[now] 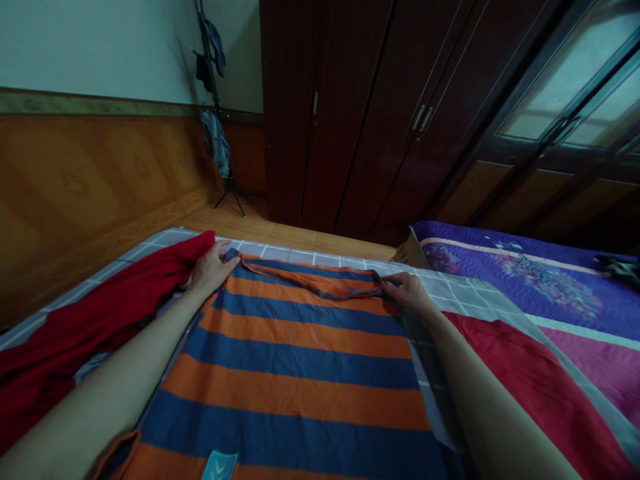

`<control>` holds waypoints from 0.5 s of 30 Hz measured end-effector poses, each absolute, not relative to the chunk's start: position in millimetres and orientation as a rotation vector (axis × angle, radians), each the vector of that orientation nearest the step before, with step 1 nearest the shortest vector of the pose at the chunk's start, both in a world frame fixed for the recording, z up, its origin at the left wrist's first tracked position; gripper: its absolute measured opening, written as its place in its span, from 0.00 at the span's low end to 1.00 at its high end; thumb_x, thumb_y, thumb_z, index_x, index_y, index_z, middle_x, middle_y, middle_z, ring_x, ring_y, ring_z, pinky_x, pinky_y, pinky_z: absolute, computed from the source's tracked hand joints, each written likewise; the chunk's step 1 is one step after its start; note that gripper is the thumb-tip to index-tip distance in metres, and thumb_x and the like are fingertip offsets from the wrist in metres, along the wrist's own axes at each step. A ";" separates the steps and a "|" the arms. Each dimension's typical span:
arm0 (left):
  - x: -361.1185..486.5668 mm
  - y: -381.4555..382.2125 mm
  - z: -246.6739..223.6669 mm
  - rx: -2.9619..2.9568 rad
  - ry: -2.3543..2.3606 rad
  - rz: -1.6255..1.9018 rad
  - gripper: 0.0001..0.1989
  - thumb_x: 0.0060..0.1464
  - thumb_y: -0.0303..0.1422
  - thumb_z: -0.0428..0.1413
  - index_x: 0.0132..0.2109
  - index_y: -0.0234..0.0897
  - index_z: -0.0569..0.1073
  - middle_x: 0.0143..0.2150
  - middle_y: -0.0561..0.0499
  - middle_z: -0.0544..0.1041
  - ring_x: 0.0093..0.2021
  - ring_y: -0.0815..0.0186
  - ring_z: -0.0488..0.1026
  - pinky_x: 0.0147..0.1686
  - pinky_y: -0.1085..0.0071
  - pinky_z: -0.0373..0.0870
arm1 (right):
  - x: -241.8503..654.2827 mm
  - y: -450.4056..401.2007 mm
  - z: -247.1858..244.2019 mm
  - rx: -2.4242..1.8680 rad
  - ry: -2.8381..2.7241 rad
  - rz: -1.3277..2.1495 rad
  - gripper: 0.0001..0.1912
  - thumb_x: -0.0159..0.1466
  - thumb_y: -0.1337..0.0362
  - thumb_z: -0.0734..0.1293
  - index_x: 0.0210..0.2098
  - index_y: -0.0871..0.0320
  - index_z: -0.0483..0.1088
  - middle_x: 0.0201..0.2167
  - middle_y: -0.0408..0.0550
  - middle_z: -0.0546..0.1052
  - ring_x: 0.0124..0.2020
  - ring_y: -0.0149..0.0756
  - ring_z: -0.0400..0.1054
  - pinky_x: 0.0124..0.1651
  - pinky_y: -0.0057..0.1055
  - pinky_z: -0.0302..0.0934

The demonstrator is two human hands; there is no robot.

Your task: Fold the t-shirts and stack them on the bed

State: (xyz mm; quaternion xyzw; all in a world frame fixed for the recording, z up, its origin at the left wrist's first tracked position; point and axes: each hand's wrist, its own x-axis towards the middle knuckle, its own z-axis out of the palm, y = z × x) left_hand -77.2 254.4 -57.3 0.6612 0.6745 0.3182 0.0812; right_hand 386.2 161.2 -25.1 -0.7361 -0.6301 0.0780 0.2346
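Observation:
An orange and blue striped garment (300, 360) lies spread out on a grey checked cloth (470, 291), its far edge slightly open and rumpled. My left hand (213, 270) pinches the far left corner of that edge. At the far right corner, my right hand (406, 290) grips the fabric between thumb and fingers. A teal patch (220, 465) shows near the bottom of the garment. Red cloth (100, 327) lies to the left, partly under my left forearm, and more red cloth (530, 380) lies to the right.
Beyond the far edge is a tiled floor (295, 235) with a dark wooden wardrobe (345, 120). A stand (213, 80) with hanging clothes is at the back left. A purple floral mattress (510, 260) lies at the right.

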 end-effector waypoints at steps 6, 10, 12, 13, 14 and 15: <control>-77.2 256.0 -59.8 2.043 2.060 0.869 0.12 0.52 0.37 0.51 0.39 0.39 0.75 0.41 0.48 0.78 0.41 0.58 0.74 0.40 0.69 0.68 | 384.2 165.2 -34.4 -2.098 -1.704 0.119 0.12 0.57 0.62 0.63 0.34 0.56 0.78 0.37 0.49 0.78 0.41 0.40 0.71 0.42 0.29 0.60; -83.1 262.8 -62.8 1.932 2.134 0.972 0.14 0.55 0.36 0.47 0.42 0.35 0.74 0.39 0.45 0.79 0.41 0.59 0.75 0.40 0.70 0.69 | 383.4 166.1 -37.9 -2.245 -1.499 0.027 0.18 0.62 0.59 0.57 0.37 0.60 0.77 0.34 0.55 0.78 0.37 0.44 0.72 0.36 0.32 0.60; -85.0 264.6 -63.7 1.901 2.139 1.006 0.14 0.56 0.36 0.47 0.42 0.34 0.73 0.39 0.45 0.79 0.40 0.60 0.75 0.40 0.70 0.69 | 383.3 164.9 -36.7 -2.277 -1.461 0.010 0.19 0.63 0.59 0.57 0.37 0.60 0.77 0.34 0.56 0.78 0.37 0.45 0.72 0.34 0.32 0.60; -85.4 265.0 -64.1 1.897 2.131 1.017 0.14 0.55 0.36 0.47 0.42 0.34 0.73 0.39 0.45 0.79 0.40 0.60 0.75 0.40 0.70 0.69 | 383.0 164.2 -35.6 -2.278 -1.466 0.011 0.18 0.63 0.59 0.57 0.38 0.60 0.76 0.34 0.55 0.78 0.37 0.44 0.72 0.34 0.32 0.60; -85.4 265.0 -64.5 1.897 2.118 1.024 0.14 0.55 0.36 0.48 0.42 0.35 0.73 0.39 0.45 0.79 0.41 0.60 0.76 0.41 0.71 0.69 | 382.6 163.6 -34.3 -2.271 -1.484 0.016 0.18 0.63 0.59 0.57 0.40 0.59 0.76 0.34 0.53 0.79 0.37 0.43 0.72 0.34 0.31 0.59; -85.2 264.8 -64.7 1.900 2.103 1.027 0.13 0.55 0.36 0.49 0.42 0.35 0.73 0.39 0.46 0.79 0.41 0.61 0.76 0.41 0.71 0.69 | 381.8 163.2 -33.1 -2.261 -1.508 0.022 0.18 0.63 0.59 0.57 0.43 0.58 0.75 0.35 0.52 0.79 0.37 0.42 0.72 0.34 0.30 0.60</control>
